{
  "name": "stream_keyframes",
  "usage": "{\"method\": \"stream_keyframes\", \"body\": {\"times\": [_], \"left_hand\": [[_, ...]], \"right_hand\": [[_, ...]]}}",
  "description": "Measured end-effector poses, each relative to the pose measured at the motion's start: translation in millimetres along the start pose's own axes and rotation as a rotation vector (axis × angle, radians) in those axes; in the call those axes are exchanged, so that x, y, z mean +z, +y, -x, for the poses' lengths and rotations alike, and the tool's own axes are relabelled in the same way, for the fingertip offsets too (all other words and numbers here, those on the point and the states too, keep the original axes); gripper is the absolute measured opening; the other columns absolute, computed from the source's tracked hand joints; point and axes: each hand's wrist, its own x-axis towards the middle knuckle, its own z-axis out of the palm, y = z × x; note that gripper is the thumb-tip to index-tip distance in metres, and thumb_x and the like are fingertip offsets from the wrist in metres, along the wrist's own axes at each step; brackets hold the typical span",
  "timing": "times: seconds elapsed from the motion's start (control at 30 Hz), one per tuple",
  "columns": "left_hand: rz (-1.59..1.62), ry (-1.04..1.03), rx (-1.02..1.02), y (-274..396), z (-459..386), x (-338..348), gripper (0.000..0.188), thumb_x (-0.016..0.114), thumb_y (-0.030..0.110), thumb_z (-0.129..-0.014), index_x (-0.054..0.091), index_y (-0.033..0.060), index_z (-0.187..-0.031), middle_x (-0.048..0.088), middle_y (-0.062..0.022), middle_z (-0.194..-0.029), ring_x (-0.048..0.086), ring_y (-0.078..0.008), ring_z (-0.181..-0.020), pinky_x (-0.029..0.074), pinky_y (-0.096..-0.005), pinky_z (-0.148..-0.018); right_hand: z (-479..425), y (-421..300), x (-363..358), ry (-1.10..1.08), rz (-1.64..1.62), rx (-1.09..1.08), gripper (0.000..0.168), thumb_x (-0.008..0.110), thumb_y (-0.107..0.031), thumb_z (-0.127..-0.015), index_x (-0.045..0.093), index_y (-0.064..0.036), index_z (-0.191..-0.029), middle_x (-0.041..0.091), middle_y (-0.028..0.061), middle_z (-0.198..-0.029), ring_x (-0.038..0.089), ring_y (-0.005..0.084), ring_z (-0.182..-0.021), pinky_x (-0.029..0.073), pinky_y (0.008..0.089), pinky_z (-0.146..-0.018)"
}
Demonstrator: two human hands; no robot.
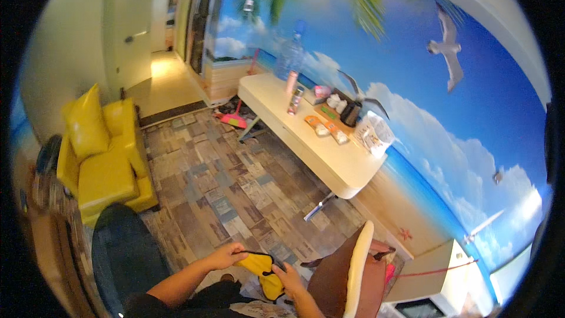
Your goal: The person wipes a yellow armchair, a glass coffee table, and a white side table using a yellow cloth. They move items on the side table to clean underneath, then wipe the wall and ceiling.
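Note:
Both of my hands hold a yellow fabric piece with black trim (256, 263) low in front of my body. My left hand (227, 256) pinches its upper left end. On the other side, my right hand (290, 279) grips the dark trim. A lower yellow part (271, 286) hangs between the hands, close to my lap; I cannot tell whether it is one piece with the upper part. Exactly what kind of article this is cannot be made out.
A brown chair (333, 274) with a cream edge stands close on my right, a dark rounded seat or backrest (126, 251) on my left. Beyond are a yellow armchair (106, 176) and a white table (282, 130) bearing bottles, packets, a dark kettle (351, 113) and a white bag (375, 132). A pink dustpan (234, 120) lies beyond.

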Motion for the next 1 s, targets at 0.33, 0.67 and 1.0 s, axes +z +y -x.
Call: {"method": "stream_keyframes", "body": {"times": [0.33,0.67,1.0], "left_hand": [[-0.027,0.001,-0.050,99,-148,-31,0.020,0.073,0.019,-0.089,0.058,0.0050,-0.092,0.057,0.0027,-0.075,0.050,-0.0053,-0.068,0.041,-0.0232,-0.059],[0.007,0.177,0.083,116,-323,-55,0.023,0.067,0.026,-0.094,0.058,0.0053,-0.098,0.057,0.0008,-0.080,0.051,-0.0085,-0.070,0.043,-0.0250,-0.062],[-0.351,0.250,0.104,154,-532,-19,0.024,0.069,0.021,-0.090,0.062,0.0004,-0.099,0.065,-0.0120,-0.084,0.061,-0.0176,-0.078,0.049,-0.0333,-0.070]], "right_hand": [[-86,-146,-26,0.065,-0.076,-0.017,0.033,0.072,-0.023,-0.089,0.063,-0.002,-0.113,0.069,0.0056,-0.095,0.064,0.0146,-0.079,0.052,0.0295,-0.069],[-243,-293,-126,-0.037,0.364,-0.174,0.039,0.076,-0.033,-0.084,0.060,-0.003,-0.103,0.059,0.0041,-0.085,0.057,0.0140,-0.075,0.046,0.0288,-0.065],[-354,-304,-245,0.263,0.371,-0.359,0.041,0.072,-0.014,-0.086,0.048,-0.004,-0.118,0.060,0.0123,-0.097,0.059,0.0217,-0.086,0.048,0.0350,-0.077]]}}
